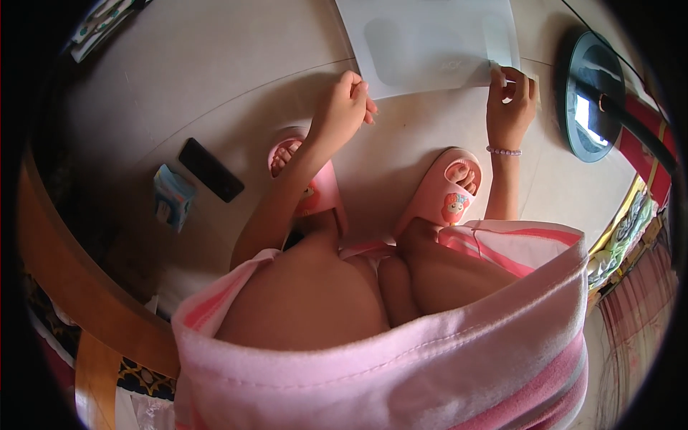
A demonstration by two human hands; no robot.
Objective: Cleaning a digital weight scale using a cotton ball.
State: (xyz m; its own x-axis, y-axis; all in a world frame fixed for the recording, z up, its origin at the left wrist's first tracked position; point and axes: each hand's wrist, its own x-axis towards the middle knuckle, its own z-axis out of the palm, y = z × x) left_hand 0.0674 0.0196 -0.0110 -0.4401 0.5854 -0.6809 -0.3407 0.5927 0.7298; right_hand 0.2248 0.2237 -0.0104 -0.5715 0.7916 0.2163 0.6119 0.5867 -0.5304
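A pale, translucent plastic sheet or bag (424,48) bearing writing lies flat on the tiled floor ahead of me. At its near right corner my right hand (513,105), with a beaded bracelet (504,151) on the wrist, pinches a small whitish piece (496,74); whether it is part of the sheet cannot be made out. Beside the sheet's near left corner is my left hand (344,105). Its fingers are loosely curled, and nothing shows in them. Below the hands are my feet in pink slippers (322,188) with cartoon faces.
A black phone (210,169) and a blue soft pack (173,196) lie on the floor to the left. At the right stands a round glass base (590,97) with a dark pole. Nearby are a red box (645,145) and bundled fabric or plastic (623,236). A curved wooden edge (80,252) borders the lower left.
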